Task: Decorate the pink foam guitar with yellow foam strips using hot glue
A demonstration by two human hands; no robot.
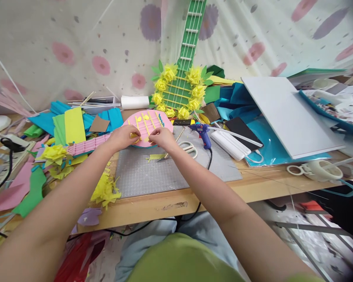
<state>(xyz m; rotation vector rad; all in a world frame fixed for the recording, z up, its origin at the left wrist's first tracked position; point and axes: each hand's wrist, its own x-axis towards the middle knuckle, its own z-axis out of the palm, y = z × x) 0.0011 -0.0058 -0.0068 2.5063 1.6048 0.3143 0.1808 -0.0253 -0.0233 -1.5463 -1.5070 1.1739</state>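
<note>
The left hand (122,137) and right hand (164,138), fingers bent nearly closed — whether gripping anything cannot be told — are poised at a pink, oval-bodied, yellow-striped guitar (145,124) lying on a light-brown wooden desk (147,208).

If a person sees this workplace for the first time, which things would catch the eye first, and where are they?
Probably the green stringed instrument rising at the back centre, its body edged with yellow flowers. Next, the pink instrument in front of it, with the left hand and right hand at its near side. Then perhaps the blue glue gun, right of the hands.
</note>
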